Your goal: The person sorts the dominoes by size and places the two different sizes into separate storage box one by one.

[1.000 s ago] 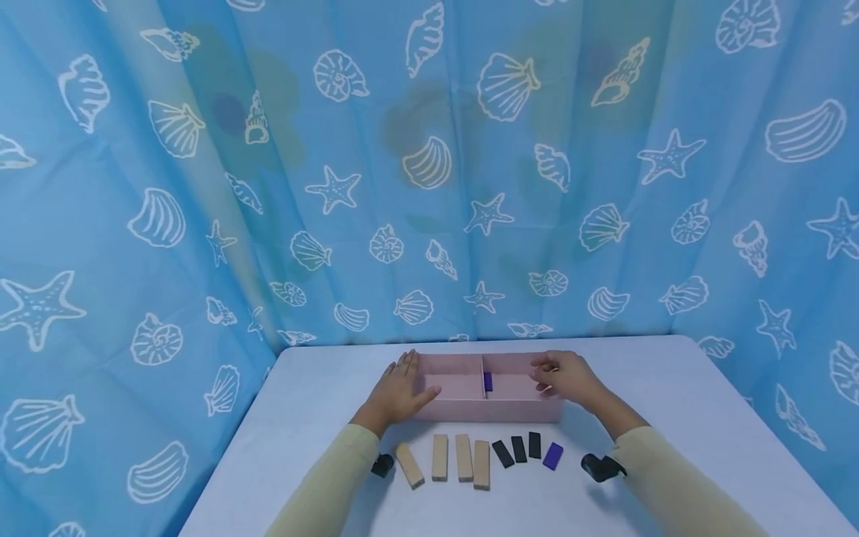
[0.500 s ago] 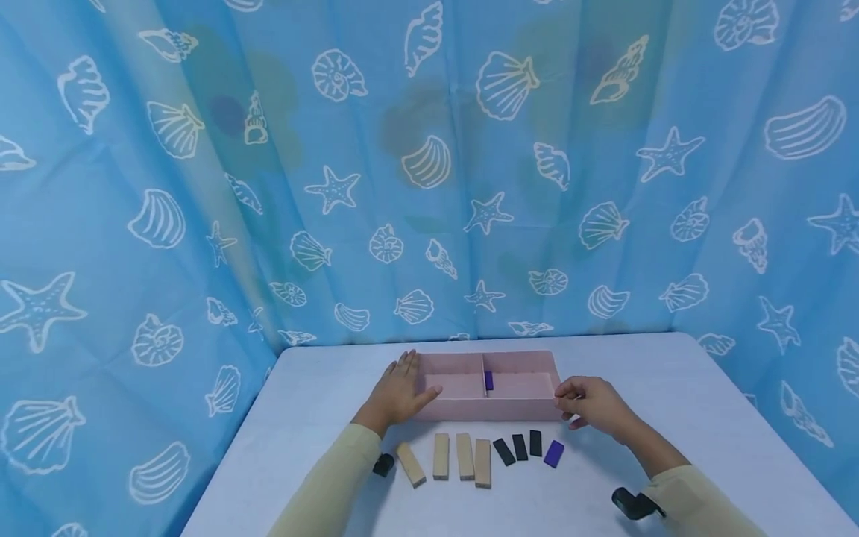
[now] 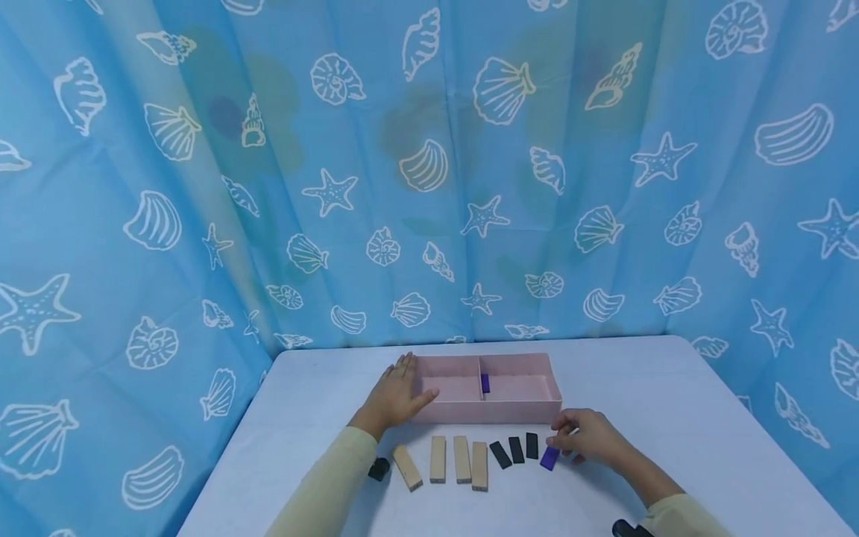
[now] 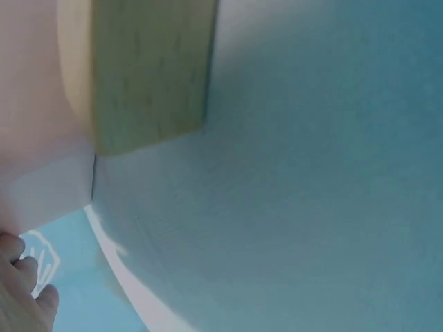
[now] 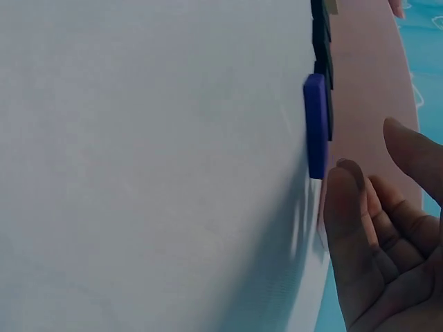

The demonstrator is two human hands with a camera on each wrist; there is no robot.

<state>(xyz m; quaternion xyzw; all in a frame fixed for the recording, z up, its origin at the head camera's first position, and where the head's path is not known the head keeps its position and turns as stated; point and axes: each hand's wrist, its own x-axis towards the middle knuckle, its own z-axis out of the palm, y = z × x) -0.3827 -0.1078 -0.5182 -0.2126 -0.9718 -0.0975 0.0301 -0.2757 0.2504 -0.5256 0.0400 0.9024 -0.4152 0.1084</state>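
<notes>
My left hand [image 3: 391,397] rests on the left end of a pink two-compartment box [image 3: 490,412], fingers extended and thumb spread over the front wall. In the left wrist view, only its fingertips [image 4: 28,283] show, against the box [image 4: 34,90]. On the table in front of the box's right end, my right hand [image 3: 592,435] is at a purple block [image 3: 549,459]. The right wrist view shows the fingers loosely bent just beside this purple block [image 5: 316,128], with a small gap. Another purple block [image 3: 485,383] stands against the divider in the box's right compartment.
Several light wooden blocks [image 3: 438,459] lie in a row before the box. To their right are 3 black blocks [image 3: 516,450]. A wooden block [image 4: 149,69] looms close in the left wrist view. Behind the white table [image 3: 671,418] hangs a blue shell-patterned curtain [image 3: 443,224].
My right hand has come out of the box's right compartment, past its right front corner, and down to the purple block on the table. The left hand stays on the box.
</notes>
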